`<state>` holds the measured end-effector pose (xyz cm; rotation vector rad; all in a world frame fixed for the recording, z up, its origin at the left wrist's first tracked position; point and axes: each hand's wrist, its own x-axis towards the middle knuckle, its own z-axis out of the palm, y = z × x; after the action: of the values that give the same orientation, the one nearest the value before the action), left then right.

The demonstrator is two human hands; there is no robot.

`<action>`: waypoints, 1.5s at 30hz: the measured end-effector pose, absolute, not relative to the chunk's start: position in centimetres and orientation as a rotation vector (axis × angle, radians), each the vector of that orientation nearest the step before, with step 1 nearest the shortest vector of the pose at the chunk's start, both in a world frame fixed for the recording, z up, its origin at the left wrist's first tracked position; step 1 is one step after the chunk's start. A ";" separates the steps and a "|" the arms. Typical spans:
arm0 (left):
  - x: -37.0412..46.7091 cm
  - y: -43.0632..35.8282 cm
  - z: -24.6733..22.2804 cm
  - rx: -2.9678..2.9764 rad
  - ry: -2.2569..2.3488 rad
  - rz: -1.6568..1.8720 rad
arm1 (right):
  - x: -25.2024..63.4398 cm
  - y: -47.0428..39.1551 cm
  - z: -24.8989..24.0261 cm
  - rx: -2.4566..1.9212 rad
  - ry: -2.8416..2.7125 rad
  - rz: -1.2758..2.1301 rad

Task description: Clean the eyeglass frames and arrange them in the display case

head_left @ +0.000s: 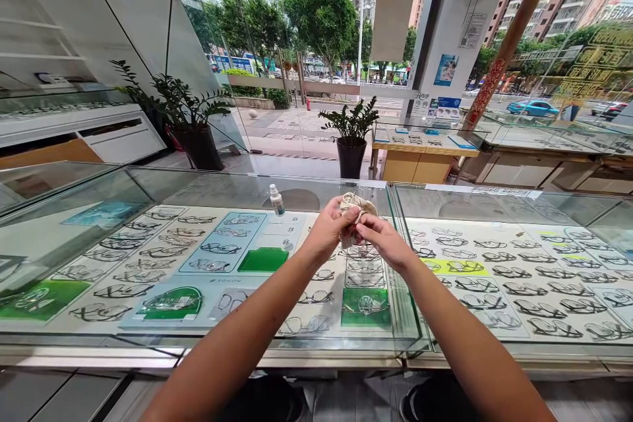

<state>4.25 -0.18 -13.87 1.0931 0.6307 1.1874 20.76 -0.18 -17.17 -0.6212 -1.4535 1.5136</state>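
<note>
Both my hands are raised over the glass display counter, close together near its far edge. My left hand (327, 227) is closed on a small beige cloth pouch (364, 206) with pale cord bunched at its top. From the right, my right hand (383, 239) pinches at the pouch's near side with thumb and index finger. Something reddish shows between the hands, too small to make out. A small white spray bottle (277, 200) stands upright on the glass, left of my left hand.
Rows of eyeglasses (512, 271) lie inside the glass counter (232, 348), with green pads (263, 259) among them. Beyond it stand two potted plants (351, 132) and a wooden display table (420, 147) before the window. My feet show below the counter.
</note>
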 end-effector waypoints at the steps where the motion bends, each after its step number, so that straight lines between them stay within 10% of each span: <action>1: 4.4 -0.2 -13.9 1.071 0.638 1.206 | 20.7 -0.2 -17.1 -0.622 -1.449 1.509; 45: 2.9 1.1 -14.1 1.308 0.632 1.161 | 21.2 -0.2 -17.1 -0.718 -1.569 1.494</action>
<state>2.89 1.09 -14.15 1.3077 0.6320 1.1607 21.15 -0.16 -17.07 -0.7182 -1.5692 1.4944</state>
